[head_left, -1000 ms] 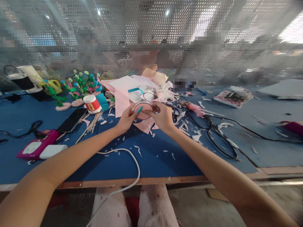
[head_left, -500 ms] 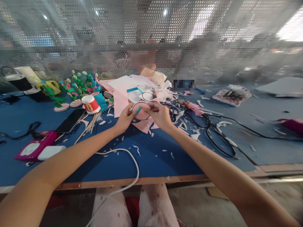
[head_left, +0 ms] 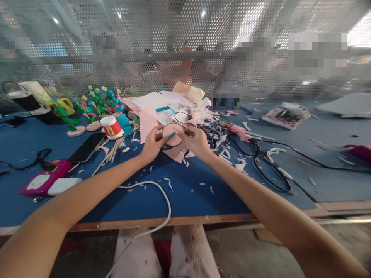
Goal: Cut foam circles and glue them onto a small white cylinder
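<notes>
Between my two hands is a round pink disc (head_left: 174, 141) with a dark rim, held up above the blue table. My left hand (head_left: 153, 145) grips its left edge, fingers behind and a thumb with a teal nail lying across the face. On the opposite edge, my right hand (head_left: 196, 141) pinches the disc with the thumb on its face; the fingertips behind are hidden. Pink paper scraps (head_left: 176, 153) lie just below the disc. Behind it is a heap of pink and white paper sheets (head_left: 147, 119).
To the left stand a red-and-white paper cup (head_left: 111, 127), a black phone (head_left: 87, 148), a magenta power strip (head_left: 43, 181) and several paper plants (head_left: 95, 102). A pink glue gun (head_left: 240, 132) with a black cord lies right. A white cable (head_left: 165, 197) crosses the front edge.
The disc has tilted so that more of its pink face shows. Both thumbs have shifted slightly on it, while the things on the table stay put.
</notes>
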